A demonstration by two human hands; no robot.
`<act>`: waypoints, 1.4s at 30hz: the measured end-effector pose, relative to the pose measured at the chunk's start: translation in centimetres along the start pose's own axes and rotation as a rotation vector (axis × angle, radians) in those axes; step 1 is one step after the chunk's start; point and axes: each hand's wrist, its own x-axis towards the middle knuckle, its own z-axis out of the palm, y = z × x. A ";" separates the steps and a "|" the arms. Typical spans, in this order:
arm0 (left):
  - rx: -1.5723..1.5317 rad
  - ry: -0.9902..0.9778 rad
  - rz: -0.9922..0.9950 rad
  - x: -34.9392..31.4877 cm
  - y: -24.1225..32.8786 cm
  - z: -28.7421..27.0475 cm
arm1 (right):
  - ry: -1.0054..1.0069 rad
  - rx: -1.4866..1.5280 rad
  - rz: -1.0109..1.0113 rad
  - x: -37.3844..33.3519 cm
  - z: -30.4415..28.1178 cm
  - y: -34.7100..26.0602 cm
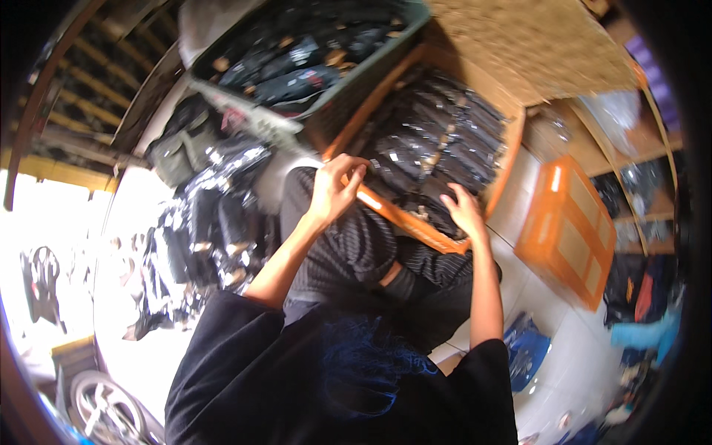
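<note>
My left hand point(337, 189) is at the near left corner of an open box with orange edges point(389, 213). Its fingers are bent, with a gap between thumb and forefinger, and nothing shows in them. Over the near right part of that box is my right hand point(467, 213), thumb and fingers apart. Its fingertips reach the dark packages in clear plastic point(430, 141), or hover just above them; I cannot tell which. These packages lie in packed rows inside the box.
A green crate point(308, 119) of wrapped dark items stands beyond, to the left. Shiny plastic-wrapped bundles point(215, 215) pile up on the floor left of my knees. At right are an orange box point(567, 233), a blue package point(526, 352) and shelves point(653, 219).
</note>
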 end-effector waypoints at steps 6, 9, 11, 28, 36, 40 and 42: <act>0.172 0.272 -0.415 -6.2 -7.8 -12.1 | 0.044 0.082 -0.164 0.6 0.4 -0.7; 0.410 0.057 -0.411 -8.8 -13.8 -14.9 | 0.032 0.014 -0.181 0.7 0.6 -1.3; 0.485 -0.134 -0.391 -9.3 -15.3 -14.8 | 0.033 -0.015 -0.145 0.5 0.9 -0.6; 0.946 -0.902 -0.327 -9.9 -19.8 -11.9 | 0.082 0.058 -0.073 -0.7 1.4 0.4; 1.166 -1.052 -0.391 -9.2 -17.8 -11.2 | 0.222 0.050 -0.139 -0.8 1.6 -0.6; 1.001 -1.016 -0.305 -10.5 -15.9 -12.0 | 0.216 0.067 -0.146 -0.7 1.7 -0.3; 0.940 -1.081 -0.350 -10.5 -15.6 -11.8 | 0.204 0.068 -0.160 -0.7 1.6 -0.2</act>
